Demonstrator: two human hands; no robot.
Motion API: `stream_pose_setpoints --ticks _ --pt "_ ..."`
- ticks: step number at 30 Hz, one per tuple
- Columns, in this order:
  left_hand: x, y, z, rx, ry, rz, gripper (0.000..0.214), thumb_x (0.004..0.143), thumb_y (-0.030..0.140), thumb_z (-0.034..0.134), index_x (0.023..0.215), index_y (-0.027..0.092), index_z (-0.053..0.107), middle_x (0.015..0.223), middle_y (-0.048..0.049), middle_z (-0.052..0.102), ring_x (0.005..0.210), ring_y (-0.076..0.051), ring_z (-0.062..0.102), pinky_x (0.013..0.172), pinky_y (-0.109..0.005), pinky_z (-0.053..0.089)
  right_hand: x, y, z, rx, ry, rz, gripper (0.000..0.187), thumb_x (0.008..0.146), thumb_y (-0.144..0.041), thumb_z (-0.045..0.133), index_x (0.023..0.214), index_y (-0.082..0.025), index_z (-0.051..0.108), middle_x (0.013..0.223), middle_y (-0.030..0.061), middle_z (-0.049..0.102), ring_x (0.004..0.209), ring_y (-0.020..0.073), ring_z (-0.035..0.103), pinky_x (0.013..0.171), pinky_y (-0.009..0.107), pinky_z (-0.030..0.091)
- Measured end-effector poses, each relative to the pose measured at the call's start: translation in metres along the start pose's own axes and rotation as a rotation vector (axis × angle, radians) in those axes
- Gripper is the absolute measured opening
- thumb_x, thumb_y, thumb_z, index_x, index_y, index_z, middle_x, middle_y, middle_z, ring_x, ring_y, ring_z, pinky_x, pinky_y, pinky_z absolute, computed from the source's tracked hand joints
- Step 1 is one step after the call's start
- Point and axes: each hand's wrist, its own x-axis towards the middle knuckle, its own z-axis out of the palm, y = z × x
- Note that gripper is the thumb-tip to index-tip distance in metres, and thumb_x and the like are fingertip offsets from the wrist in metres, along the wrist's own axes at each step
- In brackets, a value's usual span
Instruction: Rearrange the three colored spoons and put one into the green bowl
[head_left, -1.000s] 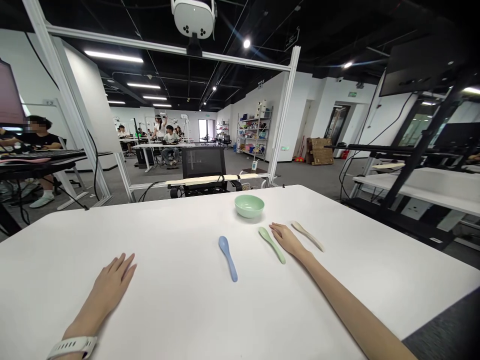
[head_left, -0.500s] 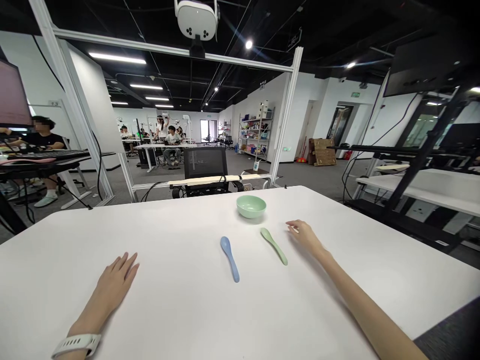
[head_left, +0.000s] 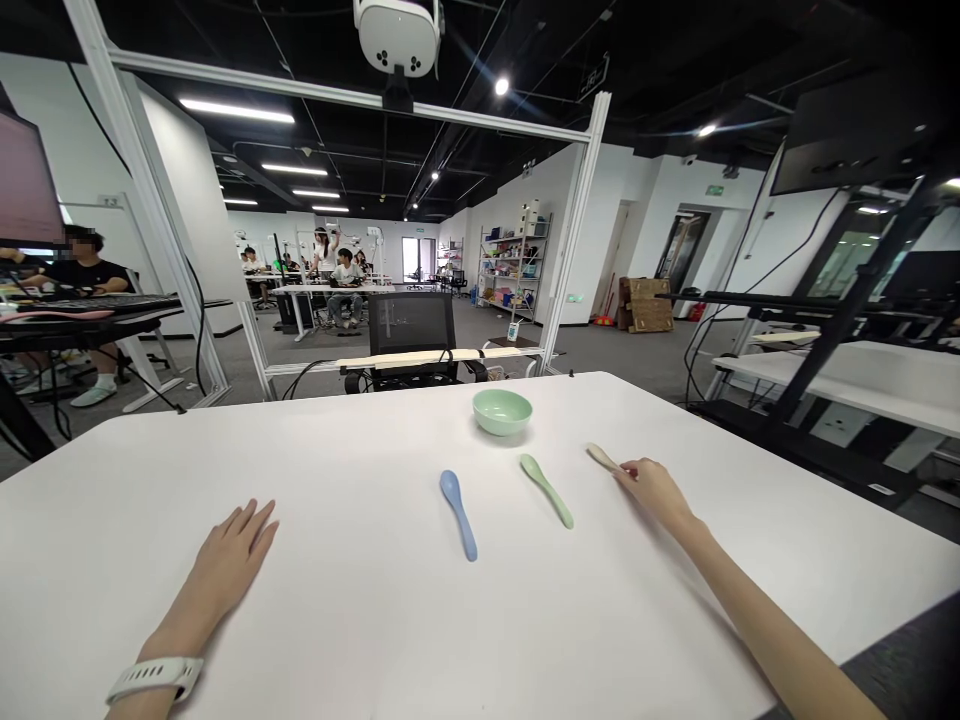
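On the right part of the table, my right hand has its fingers closed at the handle of a beige spoon, whose bowl end points away to the left. The fingers cover the rest of that handle. My left hand lies flat on the left side, fingers stretched out, holding nothing. Between the hands are a blue spoon and, to its right, a light green spoon. A green bowl stands upright behind them, near the far edge.
The white table carries all of these. Past its far edge are a black office chair and a metal frame. A monitor stands at left, and people sit at desks in the background.
My right hand has drawn back to the right and nearer to me, and the beige spoon now shows at its fingertips. My left hand, the bowl and the other spoons stay in place.
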Motion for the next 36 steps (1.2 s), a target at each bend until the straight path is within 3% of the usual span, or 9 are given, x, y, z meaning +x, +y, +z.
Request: stream_pose_setpoints --ticks 6,10,16,22,30,36 --pt "-0.001 0.002 0.001 -0.039 0.055 0.002 0.074 0.099 0.049 0.024 0.154 0.011 0.056 0.164 -0.0192 0.052 0.153 -0.037 0.048 0.124 -0.052 0.039 0.014 -0.017 -0.011 0.116 0.102 -0.025 0.064 0.092 -0.07 0.051 0.086 -0.014 0.082 0.089 0.0167 0.078 0.08 0.0291 0.07 0.075 0.035 0.049" --pt "-0.001 0.001 0.001 -0.046 0.045 0.003 0.073 0.099 0.049 0.025 0.154 0.012 0.055 0.164 -0.018 0.052 0.153 -0.037 0.048 0.124 -0.052 0.039 0.041 -0.054 -0.023 0.155 0.11 -0.115 0.068 0.094 -0.073 0.048 0.09 -0.015 0.084 0.087 0.0142 0.079 0.077 0.0275 0.069 0.073 0.034 0.048" --pt "-0.002 0.004 -0.006 -0.032 0.008 -0.006 0.075 0.099 0.049 0.022 0.156 0.011 0.053 0.166 -0.0175 0.05 0.154 -0.037 0.046 0.125 -0.051 0.038 0.085 -0.136 -0.028 0.093 -0.047 -0.25 0.047 0.101 -0.049 0.057 0.093 -0.013 0.087 0.089 0.0138 0.082 0.076 0.0232 0.069 0.068 0.029 0.046" --pt "-0.003 0.004 -0.004 -0.05 0.028 -0.011 0.072 0.099 0.049 0.026 0.154 0.014 0.056 0.165 -0.0159 0.052 0.154 -0.035 0.047 0.126 -0.052 0.038 0.108 -0.195 -0.012 -0.179 -0.183 -0.274 0.031 0.1 -0.033 0.063 0.108 -0.015 0.087 0.096 0.016 0.083 0.088 0.0242 0.075 0.075 0.027 0.049" --pt "-0.004 0.003 -0.003 -0.065 0.061 -0.005 0.069 0.098 0.048 0.03 0.15 0.015 0.061 0.162 -0.0161 0.056 0.151 -0.036 0.051 0.125 -0.054 0.04 0.115 -0.221 0.014 -0.256 -0.238 -0.242 0.02 0.093 -0.031 0.072 0.097 -0.017 0.087 0.101 0.0182 0.083 0.1 0.0302 0.077 0.089 0.033 0.053" --pt "-0.004 0.004 -0.008 -0.046 0.033 0.002 0.07 0.099 0.049 0.029 0.152 0.014 0.059 0.163 -0.0161 0.054 0.152 -0.036 0.05 0.125 -0.053 0.04 0.113 -0.223 0.012 -0.237 -0.213 -0.228 0.024 0.094 -0.036 0.072 0.098 -0.016 0.086 0.097 0.0182 0.082 0.103 0.0319 0.075 0.093 0.036 0.052"
